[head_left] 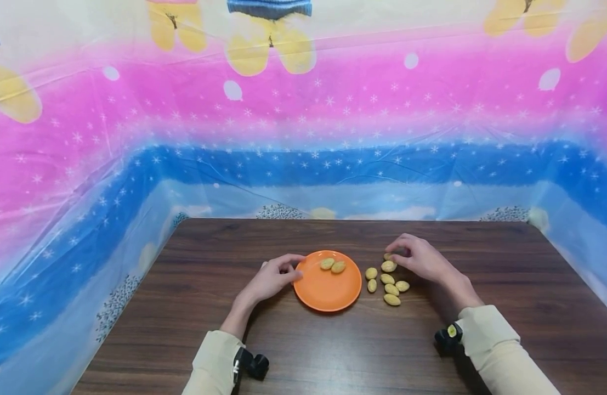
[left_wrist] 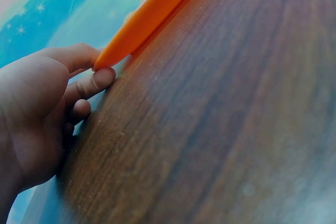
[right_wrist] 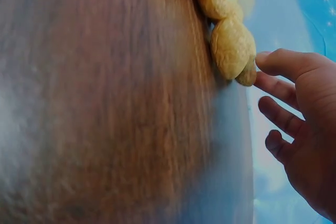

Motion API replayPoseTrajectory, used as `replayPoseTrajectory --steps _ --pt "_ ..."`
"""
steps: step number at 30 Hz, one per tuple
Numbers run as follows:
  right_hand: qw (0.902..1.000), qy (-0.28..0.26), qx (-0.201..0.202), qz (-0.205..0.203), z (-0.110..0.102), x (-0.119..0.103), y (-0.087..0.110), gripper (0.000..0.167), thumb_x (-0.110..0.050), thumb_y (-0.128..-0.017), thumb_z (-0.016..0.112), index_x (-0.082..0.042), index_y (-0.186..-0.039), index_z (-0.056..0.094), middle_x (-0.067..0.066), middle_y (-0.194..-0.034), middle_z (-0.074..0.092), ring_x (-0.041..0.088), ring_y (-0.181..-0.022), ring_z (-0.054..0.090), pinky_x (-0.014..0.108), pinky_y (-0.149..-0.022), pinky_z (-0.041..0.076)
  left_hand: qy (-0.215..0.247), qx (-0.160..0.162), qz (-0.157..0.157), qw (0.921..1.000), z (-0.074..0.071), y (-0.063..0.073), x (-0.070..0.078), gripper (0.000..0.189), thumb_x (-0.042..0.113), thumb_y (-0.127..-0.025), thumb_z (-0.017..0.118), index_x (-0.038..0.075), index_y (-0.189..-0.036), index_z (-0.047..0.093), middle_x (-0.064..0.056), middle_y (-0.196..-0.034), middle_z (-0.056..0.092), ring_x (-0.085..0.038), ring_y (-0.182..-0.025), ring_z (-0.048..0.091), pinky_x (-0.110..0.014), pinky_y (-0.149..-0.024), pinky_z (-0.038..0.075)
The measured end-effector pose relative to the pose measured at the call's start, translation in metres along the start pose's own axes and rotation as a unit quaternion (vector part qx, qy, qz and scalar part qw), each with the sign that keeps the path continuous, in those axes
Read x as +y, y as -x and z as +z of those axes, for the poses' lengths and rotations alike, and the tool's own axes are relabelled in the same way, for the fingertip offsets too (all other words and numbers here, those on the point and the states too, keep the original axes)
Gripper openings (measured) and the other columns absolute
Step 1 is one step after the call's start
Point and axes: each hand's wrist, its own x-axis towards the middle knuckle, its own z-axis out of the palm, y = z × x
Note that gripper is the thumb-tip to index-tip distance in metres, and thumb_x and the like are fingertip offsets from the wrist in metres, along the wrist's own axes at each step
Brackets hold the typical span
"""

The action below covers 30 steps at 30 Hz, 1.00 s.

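Note:
An orange plate (head_left: 328, 292) lies on the table with two oval, yellowish nut-like pieces (head_left: 338, 267) toward its far side. My left hand (head_left: 272, 278) pinches the plate's left rim between thumb and fingers; the left wrist view has the plate's edge (left_wrist: 142, 24) at the fingertips. Right of the plate is a loose group of similar wrinkled pieces (head_left: 391, 300). At the far end of this group, my right hand (head_left: 424, 260) has its thumb and index finger at one nut-like piece (right_wrist: 248, 74), seemingly pinching it. Other pieces partly hide that one.
The dark wood-grain table (head_left: 313, 351) extends around the plate and the group. Behind it and along both sides hangs a patterned cloth (head_left: 303, 164) in pink and blue. A small black device (head_left: 448, 339) is worn at each wrist.

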Motion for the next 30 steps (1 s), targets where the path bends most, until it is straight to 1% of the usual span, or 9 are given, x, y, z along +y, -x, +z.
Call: replayPoseTrajectory --steps 3,8,12,15,21,26,30 --pt "1.0 0.0 -0.004 0.007 0.001 0.005 0.0 0.019 -0.01 -0.097 0.067 -0.012 -0.114 0.074 0.003 -0.106 0.063 0.016 -0.074 0.049 0.033 -0.065 0.041 0.001 -0.001 0.0 1.0 0.0 0.0 -0.001 0.039 0.028 -0.099 0.065 0.025 -0.138 0.06 0.0 -0.081 0.064 -0.019 -0.079 0.055 -0.038 -0.083 0.037" --pt "0.9998 -0.008 -0.016 0.001 0.0 0.011 0.001 0.026 -0.004 -0.097 0.063 -0.013 -0.119 0.073 0.004 -0.11 0.064 0.017 -0.076 0.049 0.034 -0.065 0.041 0.003 0.0 0.005 1.0 0.0 0.001 -0.001 0.039 0.027 -0.099 0.065 0.024 -0.138 0.061 -0.002 -0.081 0.064 -0.019 -0.076 0.056 -0.037 -0.08 0.039" --pt "0.9991 -0.02 -0.037 0.003 -0.001 0.012 0.002 0.029 -0.004 -0.097 0.062 -0.012 -0.123 0.072 0.005 -0.11 0.064 0.017 -0.076 0.049 0.034 -0.065 0.041 0.005 0.001 0.007 1.0 0.0 0.001 -0.001 0.039 0.028 -0.099 0.066 0.024 -0.137 0.061 -0.002 -0.081 0.064 -0.02 -0.078 0.055 -0.038 -0.081 0.037" --pt "0.9988 -0.02 -0.045 0.01 -0.001 0.013 0.001 0.029 -0.005 -0.097 0.063 -0.013 -0.124 0.071 0.005 -0.11 0.064 0.017 -0.077 0.049 0.034 -0.065 0.041 0.004 0.002 0.007 1.0 -0.001 0.001 -0.001 0.039 0.029 -0.099 0.066 0.025 -0.137 0.061 -0.001 -0.081 0.064 -0.02 -0.083 0.053 -0.04 -0.084 0.034" --pt "0.9995 -0.006 -0.028 0.01 -0.001 0.014 0.002 0.028 -0.005 -0.097 0.064 -0.013 -0.122 0.072 0.005 -0.111 0.064 0.016 -0.078 0.049 0.035 -0.066 0.041 0.005 0.0 0.006 1.0 0.0 0.002 0.0 0.039 0.029 -0.099 0.066 0.025 -0.137 0.061 -0.001 -0.081 0.064 -0.021 -0.084 0.053 -0.04 -0.084 0.034" --pt "0.9999 -0.002 -0.015 -0.002 -0.003 0.011 0.002 0.027 -0.006 -0.096 0.065 -0.012 -0.121 0.072 0.005 -0.11 0.064 0.016 -0.08 0.05 0.036 -0.069 0.043 0.001 0.003 0.004 1.0 0.0 0.001 -0.001 0.039 0.029 -0.098 0.066 0.027 -0.137 0.061 0.0 -0.081 0.064 -0.021 -0.086 0.053 -0.041 -0.086 0.034" --pt "0.9999 -0.001 -0.009 -0.013 -0.004 0.008 0.001 0.027 -0.005 -0.096 0.066 -0.011 -0.121 0.072 0.004 -0.108 0.064 0.016 -0.079 0.051 0.036 -0.069 0.043 -0.003 0.004 0.003 1.0 0.0 0.001 -0.002 0.039 0.03 -0.099 0.066 0.027 -0.137 0.061 0.001 -0.081 0.064 -0.02 -0.085 0.053 -0.041 -0.086 0.034"
